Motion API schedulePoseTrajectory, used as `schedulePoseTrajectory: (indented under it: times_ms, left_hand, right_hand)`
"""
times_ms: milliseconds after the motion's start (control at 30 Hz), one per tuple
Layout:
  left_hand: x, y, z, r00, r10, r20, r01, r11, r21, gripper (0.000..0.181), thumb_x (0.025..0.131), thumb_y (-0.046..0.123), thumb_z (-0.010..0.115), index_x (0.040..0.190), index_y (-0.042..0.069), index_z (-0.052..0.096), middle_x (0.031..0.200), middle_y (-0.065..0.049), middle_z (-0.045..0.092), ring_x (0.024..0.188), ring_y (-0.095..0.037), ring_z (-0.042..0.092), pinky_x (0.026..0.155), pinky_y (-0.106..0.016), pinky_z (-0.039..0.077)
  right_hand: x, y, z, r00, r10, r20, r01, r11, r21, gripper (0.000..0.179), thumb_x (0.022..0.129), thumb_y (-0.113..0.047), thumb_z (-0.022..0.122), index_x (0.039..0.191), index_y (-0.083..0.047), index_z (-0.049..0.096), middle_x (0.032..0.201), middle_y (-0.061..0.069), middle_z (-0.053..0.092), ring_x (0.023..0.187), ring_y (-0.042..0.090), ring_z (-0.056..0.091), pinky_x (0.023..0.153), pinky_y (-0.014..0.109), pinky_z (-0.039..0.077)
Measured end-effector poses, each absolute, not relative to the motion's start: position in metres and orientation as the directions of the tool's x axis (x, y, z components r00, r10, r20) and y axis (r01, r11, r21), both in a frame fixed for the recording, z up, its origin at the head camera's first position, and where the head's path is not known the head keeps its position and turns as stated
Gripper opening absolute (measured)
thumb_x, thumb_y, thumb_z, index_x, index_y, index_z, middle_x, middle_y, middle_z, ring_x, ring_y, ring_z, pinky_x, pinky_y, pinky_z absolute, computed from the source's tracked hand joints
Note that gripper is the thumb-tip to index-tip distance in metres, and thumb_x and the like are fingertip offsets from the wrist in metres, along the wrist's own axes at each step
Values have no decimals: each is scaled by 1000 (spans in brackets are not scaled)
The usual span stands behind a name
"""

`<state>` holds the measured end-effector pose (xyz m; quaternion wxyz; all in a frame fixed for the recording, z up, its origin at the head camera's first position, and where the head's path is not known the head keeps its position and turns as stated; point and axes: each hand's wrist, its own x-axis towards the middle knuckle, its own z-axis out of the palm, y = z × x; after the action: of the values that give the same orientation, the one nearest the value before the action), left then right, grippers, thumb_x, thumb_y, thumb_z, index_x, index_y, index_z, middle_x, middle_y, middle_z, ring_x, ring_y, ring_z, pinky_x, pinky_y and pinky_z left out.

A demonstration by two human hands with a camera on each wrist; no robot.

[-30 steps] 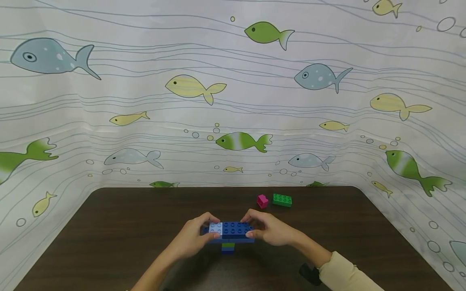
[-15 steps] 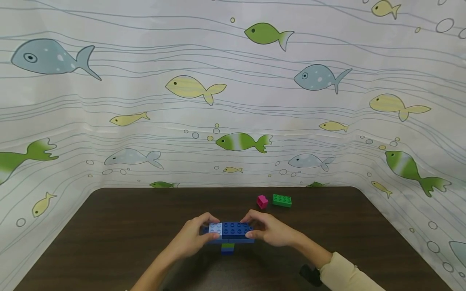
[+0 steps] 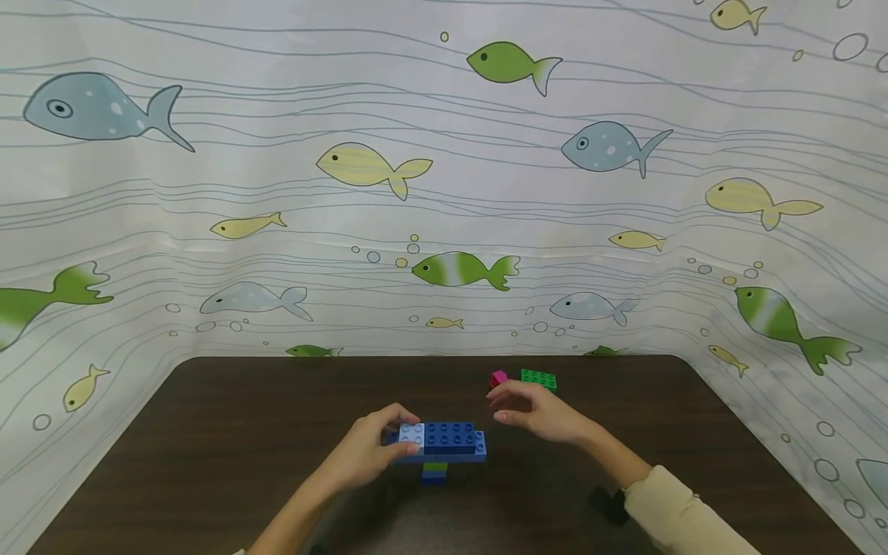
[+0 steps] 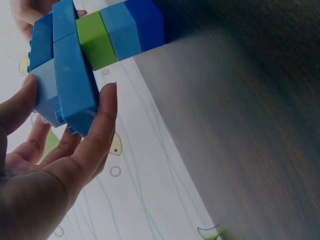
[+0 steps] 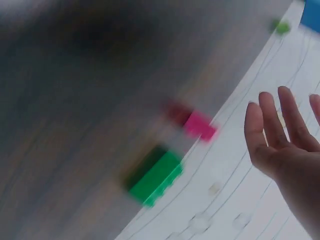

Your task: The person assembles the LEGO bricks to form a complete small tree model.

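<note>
A toy-brick build stands in the middle of the table, with a light blue brick [image 3: 412, 436] and a dark blue brick [image 3: 449, 435] on top of a wider blue layer [image 4: 74, 70]. Under it, a narrow column has a lime green brick [image 4: 96, 41] and two blue ones. My left hand [image 3: 366, 449] grips the build's left end between thumb and fingers. To the right of the build, my right hand [image 3: 544, 412] hangs in the air with loosely bent fingers and holds nothing. It partly covers a pink brick [image 3: 499, 377] in the head view.
Beside the pink brick, a green brick [image 5: 157, 177] lies near the far edge of the dark wooden table [image 3: 277, 401]. A white fish-patterned sheet [image 3: 361, 231] rises behind and at both sides. A dark object [image 3: 609, 505] sits by the right sleeve.
My right hand has let go of the build's right end and moved right and away, towards the pink and green bricks. My left hand and the build stay in place.
</note>
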<state>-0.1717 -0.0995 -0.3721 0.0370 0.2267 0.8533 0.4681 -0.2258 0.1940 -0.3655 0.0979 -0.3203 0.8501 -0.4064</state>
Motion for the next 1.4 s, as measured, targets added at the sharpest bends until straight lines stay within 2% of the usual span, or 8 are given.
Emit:
schedulePoseTrajectory:
  times_ms: [200,500,633,833,1033,1233,1400]
  left_hand:
    - [-172,-100,-372,-894,421,156,358,459,813,27,83,17,68,104,4,58,98,-8,61,85,-23,56,66,-30,47]
    - [-173,-100,-372,-891,426,155,359,453,816,26,83,16,68,104,4,58,98,-8,60,86,-23,56,67,-32,47]
    - [-173,-100,-371,-891,427,155,359,454,816,26,83,16,68,104,4,58,98,-8,60,85,-23,56,67,-32,47]
    - [-173,-100,-371,-891,427,152,359,460,812,26,83,16,67,105,5,58,99,-8,61,85,-22,56,67,-32,47]
    - [-173,-100,-371,-894,422,154,359,468,808,25,83,15,67,104,5,58,98,-7,60,85,-22,56,67,-32,46]
    - [-172,-100,-370,-895,419,152,355,465,811,25,83,15,68,104,6,59,98,-7,61,88,-25,57,67,-33,48]
    - [-172,-100,-369,-892,426,151,359,465,809,25,83,15,68,104,6,59,98,-7,61,90,-27,57,67,-34,48]
  right_hand:
    - [-252,230,-373,-863,-503,54,-386,587,-711,35,89,-18,60,118,1,53,112,19,56,100,32,53,80,45,45]
    - [-274,256,-392,-940,-339,43,-273,669,-691,39,89,-15,61,121,4,51,115,22,53,101,34,50,80,44,43]
    - [-278,258,-401,-949,-314,36,-248,673,-697,41,89,-12,60,124,4,48,123,25,48,109,39,47,87,51,39]
    - [-282,260,-411,-957,-289,24,-225,690,-687,46,89,-10,59,130,5,42,134,28,38,123,46,31,96,59,26]
    - [-282,261,-412,-966,-258,5,-188,692,-697,43,88,-10,60,127,1,47,130,25,43,121,45,35,94,59,29]
    - [-277,266,-410,-948,-316,41,-258,684,-682,35,86,-15,64,116,1,56,121,21,52,115,40,43,90,54,35]
    - [-274,270,-412,-937,-343,60,-289,671,-683,42,85,-12,65,121,5,52,124,23,50,118,42,39,93,56,31]
